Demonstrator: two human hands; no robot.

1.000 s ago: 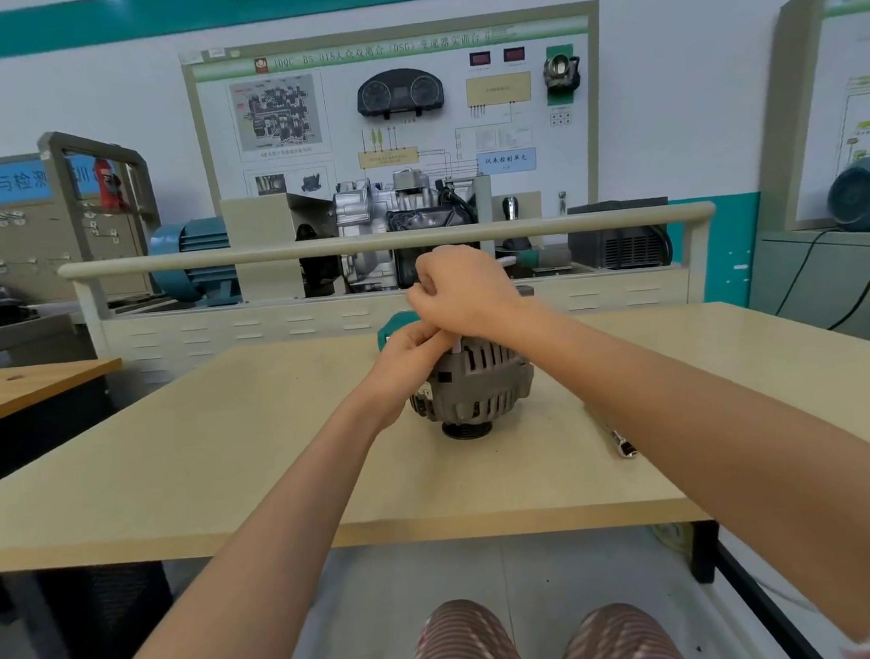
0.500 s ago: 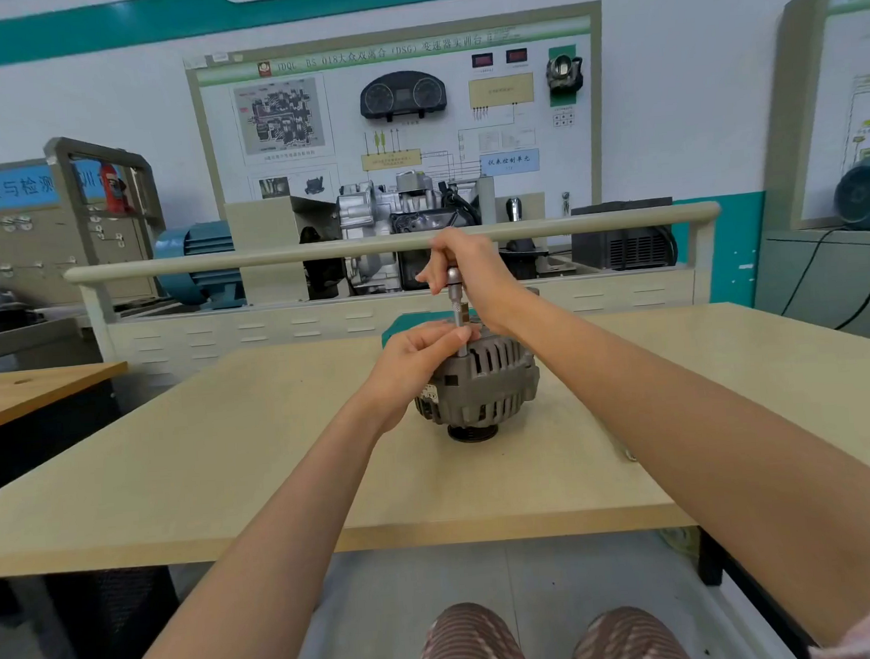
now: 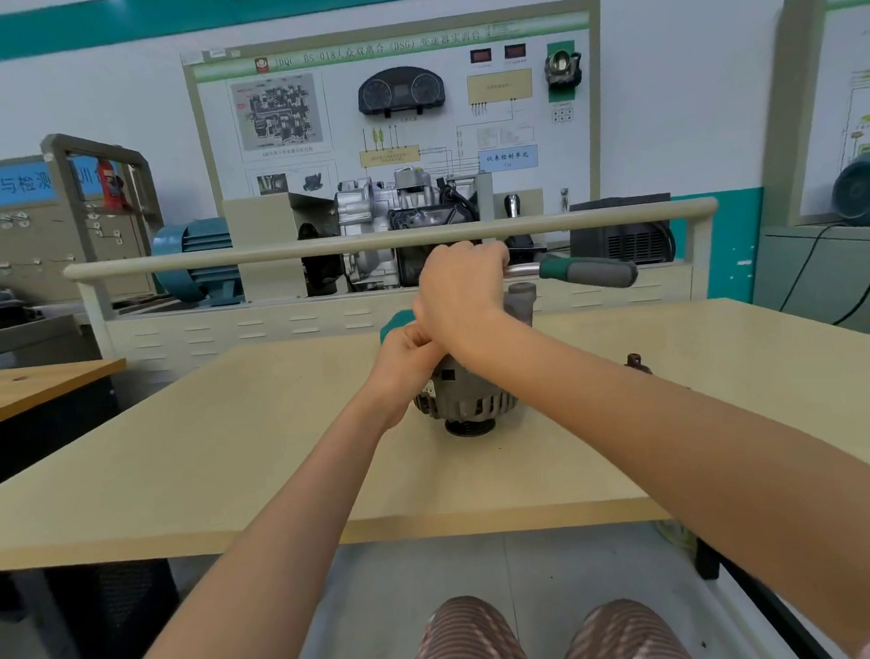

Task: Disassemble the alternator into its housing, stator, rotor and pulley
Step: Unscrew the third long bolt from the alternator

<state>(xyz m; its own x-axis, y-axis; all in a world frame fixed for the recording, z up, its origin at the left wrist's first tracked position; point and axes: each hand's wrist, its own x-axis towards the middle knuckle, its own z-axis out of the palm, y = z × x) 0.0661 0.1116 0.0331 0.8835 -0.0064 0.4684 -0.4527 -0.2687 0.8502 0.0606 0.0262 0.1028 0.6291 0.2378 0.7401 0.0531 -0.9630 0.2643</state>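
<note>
A grey alternator point(image 3: 471, 401) stands on the beige table point(image 3: 256, 455) with its dark pulley point(image 3: 469, 426) underneath, against the tabletop. My left hand point(image 3: 406, 354) grips the alternator's upper left side with curled fingers. My right hand point(image 3: 463, 291) is closed over the head end of a ratchet wrench above the alternator's top. The wrench's green and grey handle point(image 3: 586, 270) sticks out level to the right. The socket and the alternator's top are hidden behind my hands.
A small dark part point(image 3: 636, 362) lies on the table right of my right forearm. A teal object point(image 3: 394, 327) shows behind my left hand. Past the table's far edge stands a railed training bench point(image 3: 391, 242) with a gearbox and motor. Another wooden table point(image 3: 30, 383) is at left.
The tool in my right hand stood upright half a second ago; now its handle points level to the right. My right hand has come lower over the alternator. My left hand kept its grip.
</note>
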